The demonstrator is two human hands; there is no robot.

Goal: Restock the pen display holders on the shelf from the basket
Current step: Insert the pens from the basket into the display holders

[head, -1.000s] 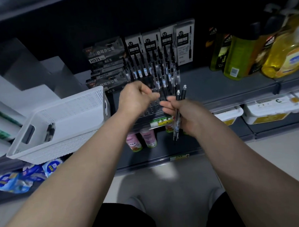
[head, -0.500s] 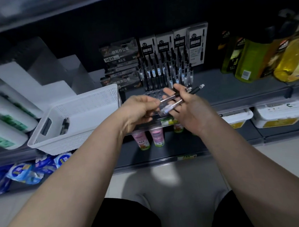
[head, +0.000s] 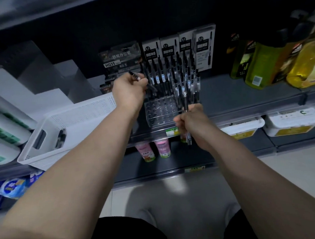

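A clear pen display holder (head: 160,110) with rows of holes stands on the grey shelf (head: 245,93); black pens (head: 170,75) fill its back rows, and the front holes are bare. My left hand (head: 130,91) is shut on one black pen (head: 134,76) at the holder's left side, tip pointing down toward it. My right hand (head: 192,123) is at the holder's front right corner, closed on a small bunch of pens (head: 185,107) held upright. The white perforated basket (head: 74,122) stands to the left with a few pens inside.
Pen boxes (head: 179,46) stand behind the holder, stacked dark boxes (head: 120,60) to its left. Yellow and green bottles (head: 280,62) fill the shelf's right side. White rolls (head: 1,128) sit left of the basket. Pink bottles (head: 155,149) and white tubs (head: 292,120) are on the lower shelf.
My left hand took one pen from the bunch and carried it up and left to the holder's side. My right hand turned its pens upright at the holder's front.
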